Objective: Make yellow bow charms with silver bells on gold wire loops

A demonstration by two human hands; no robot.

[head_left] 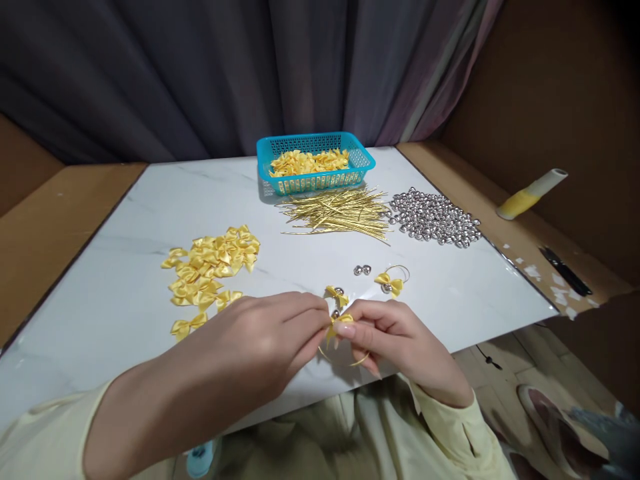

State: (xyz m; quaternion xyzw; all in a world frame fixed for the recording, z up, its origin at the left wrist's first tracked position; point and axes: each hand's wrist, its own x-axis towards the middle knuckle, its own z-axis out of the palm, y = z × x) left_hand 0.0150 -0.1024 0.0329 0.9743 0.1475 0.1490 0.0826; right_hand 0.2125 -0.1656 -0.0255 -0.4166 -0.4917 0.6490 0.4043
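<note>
My left hand (260, 340) and my right hand (395, 340) meet at the near edge of the white table (125, 307). Both pinch a small yellow satin bow (336, 325) with a loop of gold wire (357, 362) hanging under it. Just beyond my fingers lie a yellow bow with a silver bell (338, 294), another bow with bell and wire loop (391, 282), and two loose silver bells (363, 270).
A pile of yellow bows (213, 263) lies at left. A blue basket (315, 160) of bows stands at the back, with gold wires (337, 213) and a heap of silver bells (433, 217) before it. A yellow-white tube (531, 194) and a black tool (565, 270) lie on the right ledge.
</note>
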